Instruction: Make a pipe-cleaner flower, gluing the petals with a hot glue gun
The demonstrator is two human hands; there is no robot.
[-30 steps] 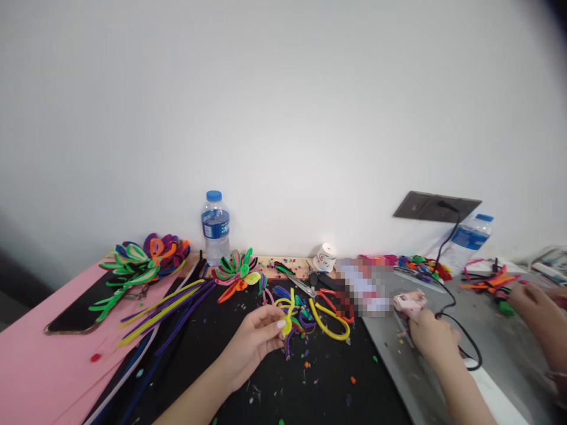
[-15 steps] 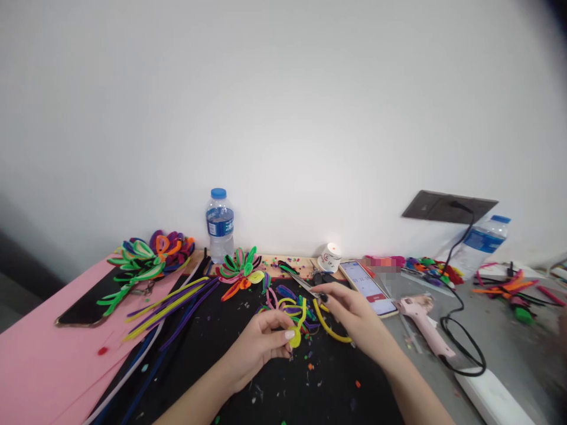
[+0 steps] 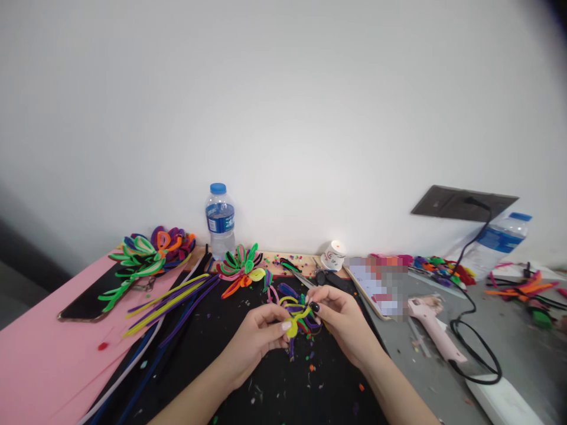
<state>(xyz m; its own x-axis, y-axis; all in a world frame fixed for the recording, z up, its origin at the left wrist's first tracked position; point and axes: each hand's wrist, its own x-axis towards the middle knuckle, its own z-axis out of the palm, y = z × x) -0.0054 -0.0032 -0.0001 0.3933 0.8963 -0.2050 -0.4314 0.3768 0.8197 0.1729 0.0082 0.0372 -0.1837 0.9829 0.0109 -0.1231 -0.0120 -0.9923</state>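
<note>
Between thumb and fingers my left hand (image 3: pixel 266 333) pinches the rolled yellow disc of a pipe cleaner (image 3: pixel 291 328). Its loose tail runs up to the right, where my right hand (image 3: pixel 334 316) grips it with thumb and fingertips. Just behind my right hand lie scissors (image 3: pixel 303 280) with dark handles, blades toward the far left. A tangle of purple, green and yellow pipe cleaner pieces (image 3: pixel 290 291) rests on the black mat (image 3: pixel 208 366) beyond my hands. A colourful pipe cleaner flower (image 3: pixel 241 268) stands behind them to the left.
At the left lie long pipe cleaners (image 3: pixel 168 304), a dark phone (image 3: pixel 84 301) and a larger flower bunch (image 3: pixel 153 254). A water bottle (image 3: pixel 220 221) and a paper cup (image 3: pixel 333 255) stand by the wall. Right are a lit phone (image 3: pixel 365 289), a pink glue gun (image 3: pixel 436 330) and its black cord.
My right hand has left the scissors' side and come down to the yellow pipe cleaner's tail, now gripping it. The tail is drawn to the right. The view has shifted slightly.
</note>
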